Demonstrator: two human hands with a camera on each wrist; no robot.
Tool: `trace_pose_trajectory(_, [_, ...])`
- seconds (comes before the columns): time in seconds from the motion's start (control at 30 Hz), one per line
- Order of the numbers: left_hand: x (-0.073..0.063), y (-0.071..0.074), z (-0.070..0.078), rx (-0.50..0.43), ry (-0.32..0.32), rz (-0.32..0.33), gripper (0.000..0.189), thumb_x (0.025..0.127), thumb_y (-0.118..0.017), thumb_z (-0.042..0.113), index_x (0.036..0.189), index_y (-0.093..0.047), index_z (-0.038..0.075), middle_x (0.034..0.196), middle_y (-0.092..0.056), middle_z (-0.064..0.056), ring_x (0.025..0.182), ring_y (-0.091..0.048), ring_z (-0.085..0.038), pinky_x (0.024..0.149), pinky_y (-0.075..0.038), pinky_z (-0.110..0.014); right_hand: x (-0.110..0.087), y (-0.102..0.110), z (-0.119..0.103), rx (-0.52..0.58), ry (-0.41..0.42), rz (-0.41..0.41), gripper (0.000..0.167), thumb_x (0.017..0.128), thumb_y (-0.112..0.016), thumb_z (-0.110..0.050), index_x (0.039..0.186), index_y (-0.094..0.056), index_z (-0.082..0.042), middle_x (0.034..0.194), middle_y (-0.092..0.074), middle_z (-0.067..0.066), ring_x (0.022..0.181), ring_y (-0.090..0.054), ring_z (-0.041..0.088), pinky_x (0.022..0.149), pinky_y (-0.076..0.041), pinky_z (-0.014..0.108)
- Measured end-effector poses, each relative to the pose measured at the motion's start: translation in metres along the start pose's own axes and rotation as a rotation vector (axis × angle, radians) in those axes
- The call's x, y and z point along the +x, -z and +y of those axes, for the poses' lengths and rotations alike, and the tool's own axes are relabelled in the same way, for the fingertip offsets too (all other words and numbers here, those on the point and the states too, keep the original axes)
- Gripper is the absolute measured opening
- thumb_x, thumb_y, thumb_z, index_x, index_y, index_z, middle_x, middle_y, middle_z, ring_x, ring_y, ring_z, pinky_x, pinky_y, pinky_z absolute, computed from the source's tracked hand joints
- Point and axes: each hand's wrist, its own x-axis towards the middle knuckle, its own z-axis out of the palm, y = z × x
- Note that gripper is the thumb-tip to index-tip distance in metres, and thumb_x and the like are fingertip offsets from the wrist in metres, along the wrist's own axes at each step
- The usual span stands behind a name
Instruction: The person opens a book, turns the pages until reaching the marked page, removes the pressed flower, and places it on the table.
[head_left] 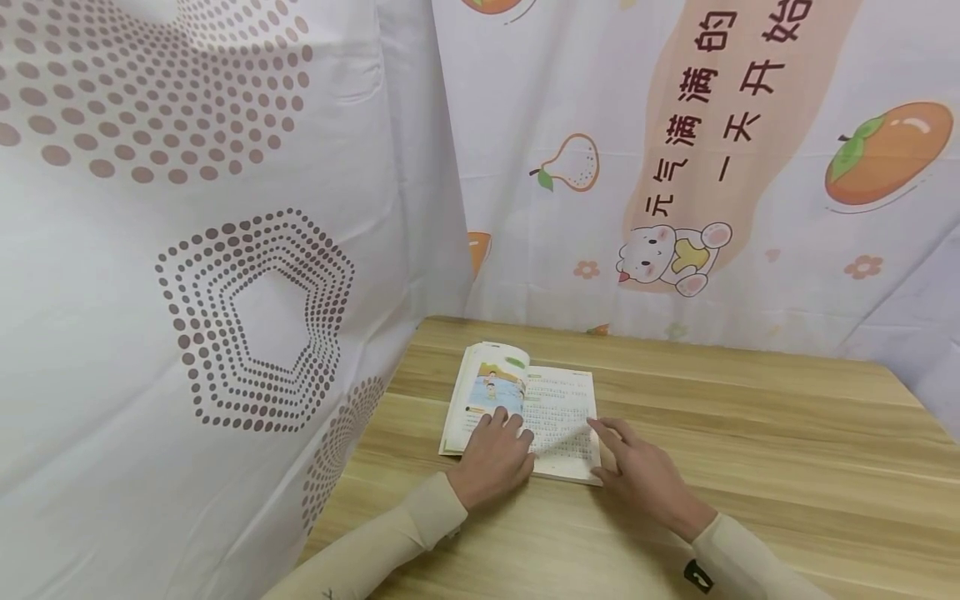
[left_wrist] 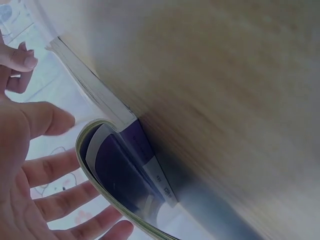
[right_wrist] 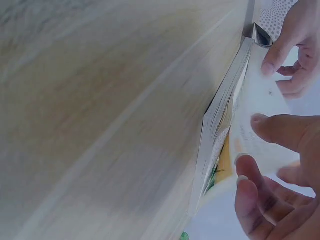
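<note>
Resting on the lower part of the left page (head_left: 472, 423), beside the fold (head_left: 526, 390), the left hand (head_left: 493, 454) lies with fingers spread, pinching nothing. The right hand (head_left: 643, 473) is at the outer edge of the right page (head_left: 558, 408), thumb and fingers apart, thumb by the lower corner; no pinch is evident, and exact contact cannot be confirmed. The book (head_left: 543, 429) lies open toward the left side of the desk (head_left: 750, 425), text on the right page, a coloured picture (head_left: 497, 390) on the left; its left half bows up from the spine (left_wrist: 145, 155). Beyond the desk hangs a printed curtain (head_left: 540, 242).

Judged step: steadying the book while its right edge is handled. Assessment: a page turn, if next, would call for the right hand to separate one sheet at that edge and the left hand to give way. Risk: lifting several together.
</note>
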Motion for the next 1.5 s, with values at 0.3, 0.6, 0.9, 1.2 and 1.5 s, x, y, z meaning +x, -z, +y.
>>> trace_pose_trajectory(0.3, [0.002, -0.001, -0.002, 0.031, 0.055, 0.123, 0.05, 0.096, -0.046, 0.014, 0.143, -0.051, -0.003, 0.09, -0.068, -0.008, 0.066, -0.056, -0.021, 0.052, -0.043, -0.03, -0.001, 0.004, 0.001, 0.025, -0.013, -0.006, 0.073, 0.077, -0.091, -0.015, 0.142, -0.06, -0.004, 0.127, -0.063, 0.011, 0.06, -0.045, -0.007, 0.049, -0.039, 0.019])
trace_pose_trajectory(0.6, [0.007, 0.003, -0.01, -0.012, 0.107, 0.216, 0.076, 0.082, -0.073, -0.003, 0.15, -0.044, 0.012, 0.144, -0.044, -0.031, 0.122, -0.054, -0.041, 0.085, -0.052, -0.044, -0.009, 0.0, 0.004, -0.03, 0.046, -0.128, 0.055, 0.079, -0.088, -0.021, 0.129, -0.07, -0.008, 0.123, -0.067, 0.008, 0.066, -0.053, -0.002, 0.058, -0.05, 0.027])
trace_pose_trajectory(0.9, [0.0, 0.006, -0.013, 0.016, 0.044, 0.087, 0.035, 0.071, -0.082, 0.0, 0.101, -0.072, 0.013, 0.115, -0.064, -0.012, 0.118, -0.057, -0.033, 0.086, -0.053, -0.041, -0.006, -0.003, 0.004, -0.087, 0.123, -0.136, 0.029, 0.08, -0.086, -0.011, 0.108, -0.078, -0.008, 0.101, -0.075, 0.006, 0.081, -0.073, 0.02, 0.064, -0.058, 0.033])
trace_pose_trajectory(1.2, [-0.004, 0.005, -0.011, -0.008, -0.002, 0.044, 0.004, 0.086, -0.071, 0.009, 0.086, -0.073, 0.012, 0.089, -0.066, -0.005, 0.095, -0.062, -0.025, 0.063, -0.047, -0.028, -0.004, -0.004, 0.004, -0.092, 0.175, -0.165, 0.013, 0.082, -0.085, -0.012, 0.09, -0.079, -0.02, 0.097, -0.072, -0.002, 0.077, -0.07, 0.012, 0.06, -0.056, 0.028])
trace_pose_trajectory(1.5, [-0.002, -0.001, -0.007, 0.009, 0.006, 0.016, 0.008, 0.085, -0.07, 0.016, 0.078, -0.068, 0.015, 0.084, -0.059, -0.003, 0.082, -0.053, -0.022, 0.06, -0.044, -0.03, 0.0, 0.001, -0.002, -0.186, 0.242, -0.133, 0.008, 0.083, -0.084, -0.011, 0.089, -0.078, -0.012, 0.086, -0.068, -0.006, 0.067, -0.062, 0.005, 0.055, -0.052, 0.025])
